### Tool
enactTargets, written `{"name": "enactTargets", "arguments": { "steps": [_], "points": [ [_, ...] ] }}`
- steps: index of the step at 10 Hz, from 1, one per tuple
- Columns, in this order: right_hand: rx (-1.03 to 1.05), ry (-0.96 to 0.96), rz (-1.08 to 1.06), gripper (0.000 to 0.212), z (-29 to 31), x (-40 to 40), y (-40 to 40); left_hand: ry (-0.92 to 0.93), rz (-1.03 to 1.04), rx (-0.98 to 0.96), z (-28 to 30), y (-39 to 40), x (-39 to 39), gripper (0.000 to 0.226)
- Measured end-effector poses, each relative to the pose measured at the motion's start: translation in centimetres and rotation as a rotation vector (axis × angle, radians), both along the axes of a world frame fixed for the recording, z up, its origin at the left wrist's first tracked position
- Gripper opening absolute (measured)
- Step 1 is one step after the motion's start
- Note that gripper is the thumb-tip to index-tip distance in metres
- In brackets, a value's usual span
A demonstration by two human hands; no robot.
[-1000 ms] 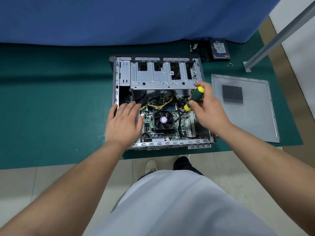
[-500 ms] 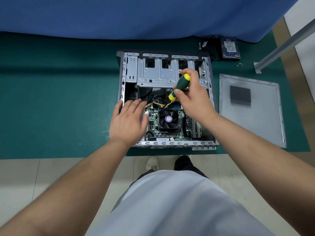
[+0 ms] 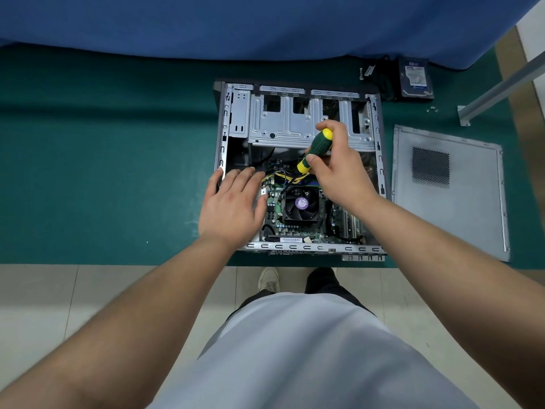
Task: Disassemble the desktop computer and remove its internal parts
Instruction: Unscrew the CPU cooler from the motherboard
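An open desktop computer case (image 3: 298, 128) lies on its side on a green mat. Inside it I see the motherboard (image 3: 295, 228), a black CPU fan (image 3: 301, 203) with a purple hub, and yellow and black cables (image 3: 280, 176). My right hand (image 3: 339, 169) grips a green and yellow screwdriver (image 3: 317, 152), tilted, its tip pointing down toward the board just above the fan. My left hand (image 3: 233, 202) rests flat, fingers straight, on the left part of the case interior beside the fan. The screwdriver's tip is hidden among the cables.
The removed grey side panel (image 3: 448, 190) lies on the mat to the right of the case. A hard drive (image 3: 415, 79) and small screws (image 3: 433, 108) sit at the far right back. A metal leg (image 3: 501, 90) slants in from the right. A blue cloth (image 3: 236, 22) covers the back.
My right hand has carried the screwdriver from the case's right side leftward to above the fan. The left hand has stayed in place.
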State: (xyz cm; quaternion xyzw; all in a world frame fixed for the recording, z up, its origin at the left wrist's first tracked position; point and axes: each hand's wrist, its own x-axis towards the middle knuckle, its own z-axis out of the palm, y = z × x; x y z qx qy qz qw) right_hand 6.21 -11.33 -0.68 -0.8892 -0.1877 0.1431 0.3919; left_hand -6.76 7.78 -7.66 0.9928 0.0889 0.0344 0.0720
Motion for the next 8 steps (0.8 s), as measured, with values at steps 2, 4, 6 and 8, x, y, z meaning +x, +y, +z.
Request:
{"name": "enactTargets", "arguments": {
  "steps": [2, 4, 6, 8],
  "points": [
    [0.000, -0.002, 0.002, 0.046, -0.5, -0.2, 0.2, 0.011, -0.003, 0.003, 0.0, 0.0, 0.0, 0.050],
    [0.000, -0.005, -0.015, 0.046, -0.8, 0.0, 0.0, 0.004, -0.001, 0.000, -0.1, 0.0, 0.0, 0.050],
    [-0.032, -0.063, 0.054, 0.045, -0.7, 0.0, -0.3, -0.006, 0.000, 0.006, -0.1, -0.1, 0.0, 0.049],
    [-0.141, -0.171, 0.214, 0.039, 0.4, 0.2, 0.2, -0.014, 0.000, 0.006, -0.2, -0.1, 0.0, 0.049]
  ]
}}
